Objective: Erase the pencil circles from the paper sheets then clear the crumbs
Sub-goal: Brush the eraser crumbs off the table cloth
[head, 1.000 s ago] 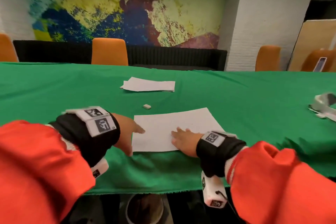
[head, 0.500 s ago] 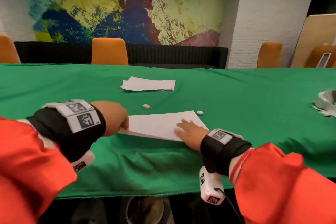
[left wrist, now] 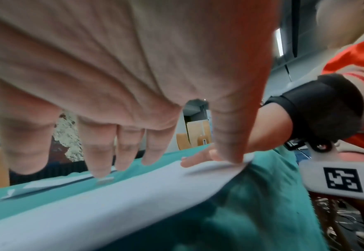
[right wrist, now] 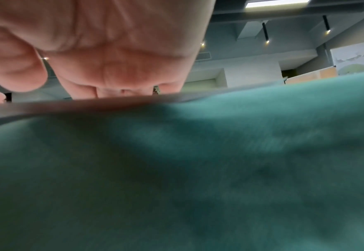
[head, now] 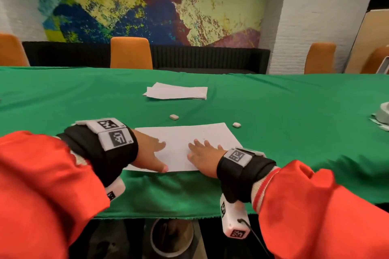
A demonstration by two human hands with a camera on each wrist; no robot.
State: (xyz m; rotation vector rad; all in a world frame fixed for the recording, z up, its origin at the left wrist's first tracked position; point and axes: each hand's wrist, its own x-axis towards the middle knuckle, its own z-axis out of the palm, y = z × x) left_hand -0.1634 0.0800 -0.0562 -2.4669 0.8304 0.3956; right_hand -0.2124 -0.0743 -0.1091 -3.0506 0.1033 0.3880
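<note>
A white paper sheet (head: 185, 141) lies flat on the green tablecloth (head: 294, 124) near the front edge. My left hand (head: 154, 153) rests on its left part with straight, spread fingers, thumb at the near edge. My right hand (head: 202, 151) lies flat on its right part. The left wrist view shows the sheet (left wrist: 112, 200) under my left hand (left wrist: 133, 159), thumb pressing the paper. Two small erasers lie beyond the sheet: one (head: 174, 117) at centre, another (head: 236, 125) by the far right corner. I can make out no pencil circle.
A stack of paper sheets (head: 176, 93) lies further back on the table. A white device (head: 382, 119) sits at the right edge. Orange chairs (head: 131, 52) line the far side. The cloth's front edge (head: 168, 215) hangs just below my wrists.
The left hand, which held the sheet's left edge lifted half a second ago, now lies flat on it. The sheet is back down on the cloth. The right hand stayed on the paper.
</note>
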